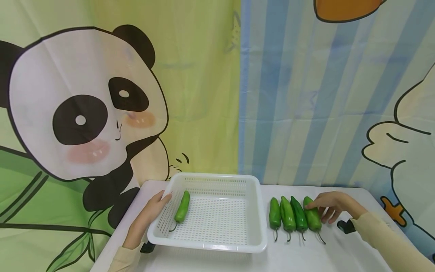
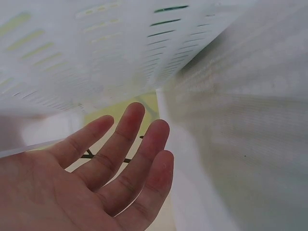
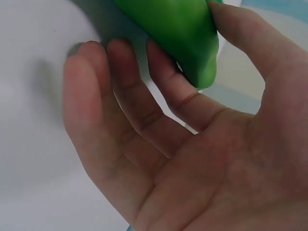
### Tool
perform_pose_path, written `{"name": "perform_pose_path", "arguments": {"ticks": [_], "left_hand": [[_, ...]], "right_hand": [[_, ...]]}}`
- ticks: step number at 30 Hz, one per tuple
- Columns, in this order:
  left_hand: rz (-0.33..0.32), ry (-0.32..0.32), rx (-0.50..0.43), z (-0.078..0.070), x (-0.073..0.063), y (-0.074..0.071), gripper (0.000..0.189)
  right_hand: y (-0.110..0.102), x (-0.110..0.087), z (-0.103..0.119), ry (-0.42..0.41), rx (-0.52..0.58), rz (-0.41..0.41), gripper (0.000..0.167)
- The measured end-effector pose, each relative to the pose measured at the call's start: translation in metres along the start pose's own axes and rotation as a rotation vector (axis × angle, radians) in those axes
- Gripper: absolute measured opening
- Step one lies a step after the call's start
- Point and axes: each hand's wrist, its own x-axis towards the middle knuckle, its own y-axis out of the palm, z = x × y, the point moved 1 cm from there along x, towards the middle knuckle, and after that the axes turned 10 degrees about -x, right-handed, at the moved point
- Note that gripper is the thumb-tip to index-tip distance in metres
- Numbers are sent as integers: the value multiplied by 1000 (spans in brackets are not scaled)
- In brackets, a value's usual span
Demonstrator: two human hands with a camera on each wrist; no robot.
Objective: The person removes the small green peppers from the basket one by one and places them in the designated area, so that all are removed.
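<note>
A white plastic basket (image 1: pixel 210 247) with slotted walls stands on the table, one green chili pepper (image 1: pixel 183 207) lying in its left part. My left hand (image 1: pixel 154 207) is at the basket's left rim, thumb over the edge. In the left wrist view its four fingers (image 2: pixel 120 163) extend loosely beside the slotted wall. To the right of the basket, several green peppers lie in a row, stems toward me. My right hand (image 1: pixel 331 204) pinches the rightmost pepper (image 1: pixel 312 217) between thumb and index finger near its tip; the other fingers (image 3: pixel 127 86) are bent beside it, holding nothing.
Left of that pepper lie the other row peppers: one dark green (image 1: pixel 299 215), one lighter (image 1: pixel 287 215), and one at the left end (image 1: pixel 275 214) close to the basket's right wall. The white table (image 1: pixel 238 262) backs onto a printed curtain (image 1: pixel 204 94).
</note>
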Motion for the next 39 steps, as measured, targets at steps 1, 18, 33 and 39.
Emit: {"name": "perform_pose_path", "arguments": {"ticks": [1,18,33,39], "left_hand": [[-1,1,0,0,0,0,56],[11,5,-7,1,1,-2,60],[12,37,-3,-1,1,-1,56],[10,34,4,0,0,-1,57]], "right_hand": [[1,1,0,5,-9,-2,49],[3,0,4,25,-66,-32,60],[-5,-7,8,20,-121,-78,62],[-14,-13,10,7,-123,-104,63]]}}
